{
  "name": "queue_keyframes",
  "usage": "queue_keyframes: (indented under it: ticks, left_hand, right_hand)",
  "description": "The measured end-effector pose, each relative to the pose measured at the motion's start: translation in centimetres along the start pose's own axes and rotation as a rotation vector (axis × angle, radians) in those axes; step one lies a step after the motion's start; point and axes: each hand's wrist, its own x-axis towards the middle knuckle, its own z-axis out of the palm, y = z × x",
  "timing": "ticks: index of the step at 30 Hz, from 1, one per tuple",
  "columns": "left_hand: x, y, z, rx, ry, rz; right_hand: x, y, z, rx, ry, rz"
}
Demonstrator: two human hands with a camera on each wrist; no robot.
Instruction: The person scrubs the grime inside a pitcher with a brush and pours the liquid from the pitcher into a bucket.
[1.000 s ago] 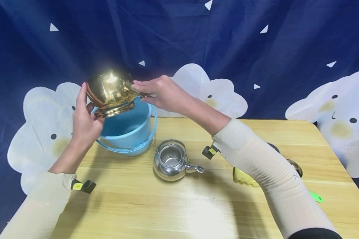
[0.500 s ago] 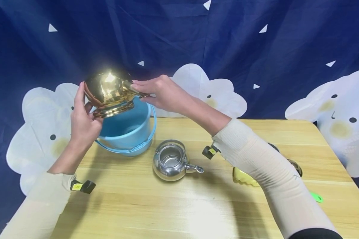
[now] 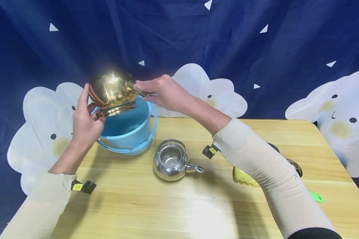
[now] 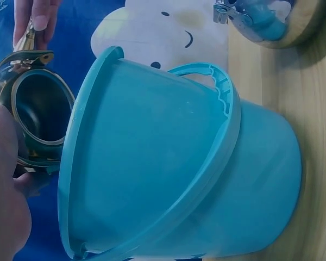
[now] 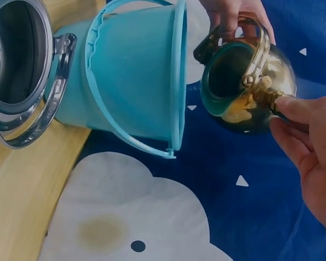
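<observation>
A shiny golden kettle (image 3: pixel 112 88) is held tipped over, its mouth facing down, above the light blue bucket (image 3: pixel 134 142). My left hand (image 3: pixel 86 121) grips the kettle's left side, thumb and fingers spread around it. The fingers of my right hand (image 3: pixel 164 91) pinch its spout on the other side. In the left wrist view the kettle's dark round mouth (image 4: pixel 42 106) shows close to the bucket's rim. A small silver kettle (image 3: pixel 169 172) stands lidless on the table, right of the bucket, spout pointing right.
A yellow wavy-edged piece (image 3: pixel 245 177), a dark shiny round thing (image 3: pixel 296 167) and a green handle (image 3: pixel 316 197) lie at the right of the wooden table (image 3: pixel 155 205), partly hidden by my right sleeve (image 3: pixel 266 169). A blue curtain (image 3: pixel 173 33) hangs behind.
The golden kettle and both hands have shifted very slightly to the right since half a second ago. Bucket and silver kettle stay where they were.
</observation>
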Motion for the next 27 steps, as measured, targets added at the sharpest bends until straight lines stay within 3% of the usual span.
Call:
queue_keyframes:
  ticks: [7,17,27]
  left_hand:
    - [0.0,-0.4,-0.1,0.024,-0.002,0.006]
    - [-0.3,0.0,-0.3,0.068,0.046,-0.001]
    - [-0.4,0.3,0.0,0.093,0.066,0.054]
  right_hand:
    - [0.0,0.5,0.3,0.002,-0.028,0.067]
    - [-0.2,1.4,0.8,0.007,-0.042,0.137]
    - [-0.2,1.5,0.4,0.015,-0.061,0.212]
